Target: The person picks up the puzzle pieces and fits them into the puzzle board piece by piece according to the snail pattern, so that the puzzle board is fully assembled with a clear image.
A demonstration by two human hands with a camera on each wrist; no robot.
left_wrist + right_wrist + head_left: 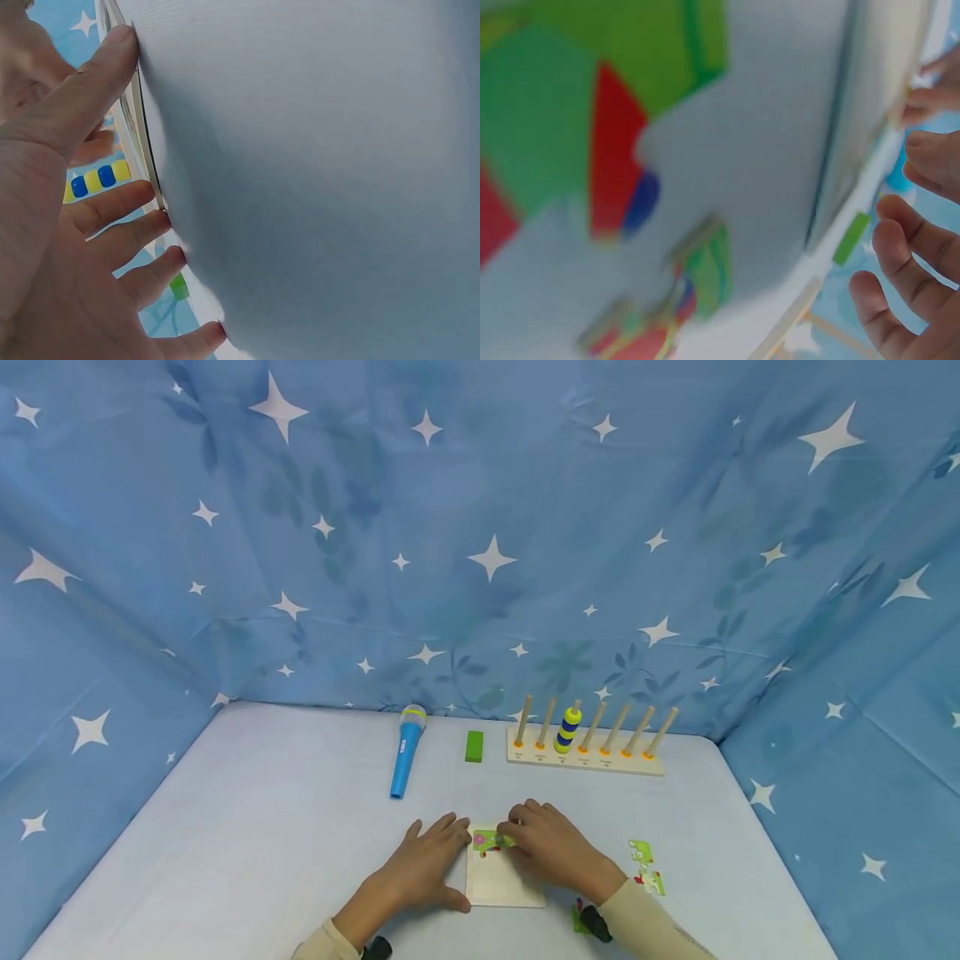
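A pale wooden puzzle board lies on the white table, with green printed puzzle pieces along its far side. My left hand rests at the board's left edge, its fingers spread and thumb apart; in the left wrist view the thumb and fingertips line that edge. Over the board's far right part, my right hand has bent fingers, the tips at the green pieces. Whether it pinches a piece is hidden. The right wrist view shows its other fingers loosely bent, with nothing visible between them.
Loose puzzle pieces lie to the right of the board, and another piece lies partly under the right wrist. Farther back are a blue toy microphone, a green block and a peg stand with yellow and blue beads.
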